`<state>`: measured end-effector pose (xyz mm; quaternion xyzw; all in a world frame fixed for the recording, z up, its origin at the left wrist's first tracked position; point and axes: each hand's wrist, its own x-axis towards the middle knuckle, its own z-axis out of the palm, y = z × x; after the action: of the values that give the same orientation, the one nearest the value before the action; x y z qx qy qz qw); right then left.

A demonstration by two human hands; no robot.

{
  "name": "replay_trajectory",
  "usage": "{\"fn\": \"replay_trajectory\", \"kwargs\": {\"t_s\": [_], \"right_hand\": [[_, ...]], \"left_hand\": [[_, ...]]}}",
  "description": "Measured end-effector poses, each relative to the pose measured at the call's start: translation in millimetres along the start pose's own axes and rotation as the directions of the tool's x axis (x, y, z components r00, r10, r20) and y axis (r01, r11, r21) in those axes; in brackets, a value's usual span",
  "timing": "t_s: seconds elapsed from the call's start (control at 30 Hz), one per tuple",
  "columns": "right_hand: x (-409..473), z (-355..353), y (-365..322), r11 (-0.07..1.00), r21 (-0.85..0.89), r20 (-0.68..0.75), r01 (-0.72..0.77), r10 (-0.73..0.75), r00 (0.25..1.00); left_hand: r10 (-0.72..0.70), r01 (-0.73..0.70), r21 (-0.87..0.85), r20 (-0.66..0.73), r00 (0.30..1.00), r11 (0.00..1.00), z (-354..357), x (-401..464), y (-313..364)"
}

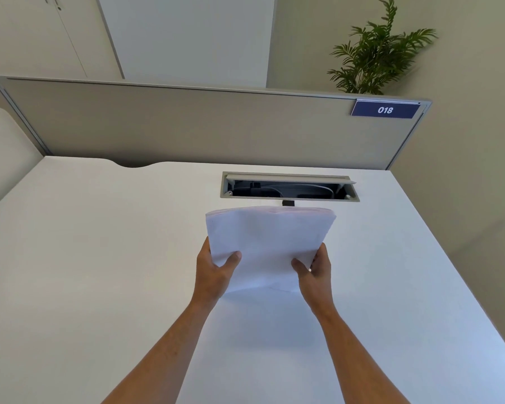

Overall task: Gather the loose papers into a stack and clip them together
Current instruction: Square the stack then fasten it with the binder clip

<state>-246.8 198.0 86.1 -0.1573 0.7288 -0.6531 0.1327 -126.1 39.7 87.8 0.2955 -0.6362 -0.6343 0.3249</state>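
A stack of white papers [267, 243] stands upright on its lower edge on the white desk [99, 258], its top edge curling slightly away from me. My left hand [215, 272] grips the stack's left side, thumb on the near face. My right hand [314, 271] grips the right side the same way. Just behind the top of the stack, a small black object [288, 203] peeks out on the desk; it could be a clip, but I cannot tell.
An open cable hatch [289, 188] is set into the desk behind the papers. A grey partition [187, 126] with a blue "018" label [385, 109] closes the far edge. A potted plant [376, 51] stands beyond it on the right.
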Motion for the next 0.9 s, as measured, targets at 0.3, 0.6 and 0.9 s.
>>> {"fn": "replay_trajectory", "kwargs": {"t_s": [0.3,0.6,0.9], "right_hand": [[11.5,1.6,4.4,0.999,-0.050,0.016,-0.004,0.005,1.000],[35.4,-7.9,6.7,0.996,-0.043,0.081,-0.077,0.080,0.994],[49.2,-0.1,40.6,0.931,-0.125,0.084,-0.342,0.354,0.932]], "left_hand": [[-0.072,0.072,-0.004,-0.017,0.997,0.997,3.8,10.0,-8.1],[-0.191,0.189,0.028,0.084,0.978,0.982,2.3,41.0,-2.1],[-0.379,0.374,0.166,-0.004,0.926,0.912,10.6,55.8,-42.4]]}}
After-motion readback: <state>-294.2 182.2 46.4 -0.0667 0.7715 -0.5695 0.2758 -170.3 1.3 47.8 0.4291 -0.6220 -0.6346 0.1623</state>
